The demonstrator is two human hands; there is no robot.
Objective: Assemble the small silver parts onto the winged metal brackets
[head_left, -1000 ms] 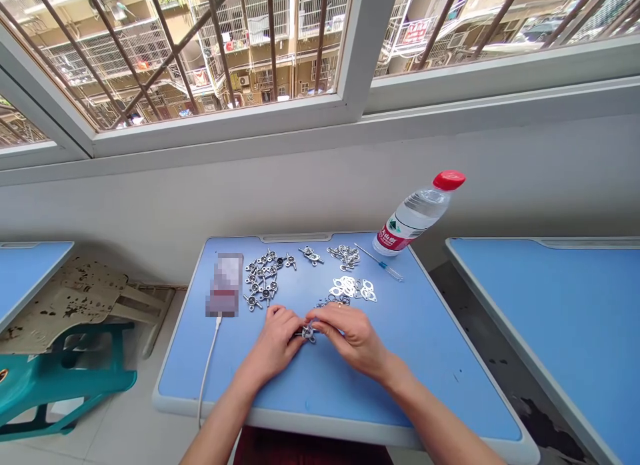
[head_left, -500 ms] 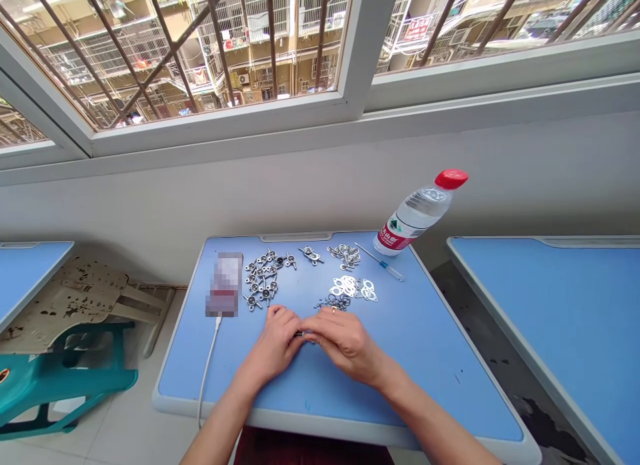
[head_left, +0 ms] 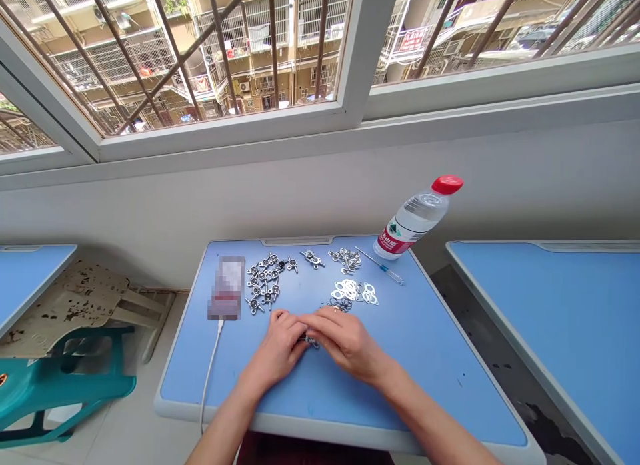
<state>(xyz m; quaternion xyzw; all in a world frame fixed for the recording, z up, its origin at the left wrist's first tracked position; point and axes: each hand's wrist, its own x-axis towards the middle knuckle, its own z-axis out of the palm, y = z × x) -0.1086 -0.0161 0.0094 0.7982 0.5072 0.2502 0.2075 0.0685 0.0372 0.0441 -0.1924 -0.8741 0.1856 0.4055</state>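
My left hand [head_left: 283,341] and my right hand [head_left: 345,338] meet over the near middle of the blue desk. Both are closed around a small metal part [head_left: 312,341], mostly hidden by the fingers; only a shiny looped end shows between them. Just beyond my right hand lies a pile of small dark rings [head_left: 342,305]. Flat white metal plates [head_left: 347,289] with holes lie behind those. To the left spreads a group of round metal pieces with stems and dark centres [head_left: 265,278]. Farther back are a small cluster of metal parts [head_left: 313,259] and a heap of silver eye hooks [head_left: 345,257].
A water bottle [head_left: 413,225] with a red cap stands at the back right, beside a thin rod with a blue band [head_left: 384,267]. A blurred phone-like object [head_left: 226,288] with a white cable [head_left: 213,365] lies at left. Other desks [head_left: 550,305] flank this one.
The view has shifted slightly. My hands stay together in nearly the same place, and a little more of the metal part shows between the fingers.
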